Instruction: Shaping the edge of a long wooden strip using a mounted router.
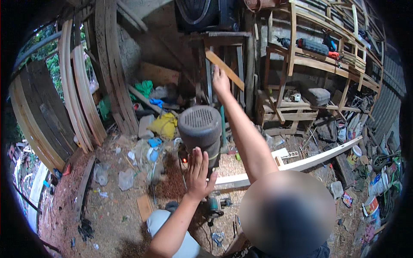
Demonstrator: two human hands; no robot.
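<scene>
I have the wooden strip [230,74] at far centre, pinched in my right hand [221,81]. My left hand [198,178], nearer, extends its fingers nearly together, thumb apart, by the grey machine [199,124].

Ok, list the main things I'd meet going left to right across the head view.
Dark boards, clear plastic bag, yellow sack, left hand, right hand holding a wooden strip, grey case, white bucket.
</scene>
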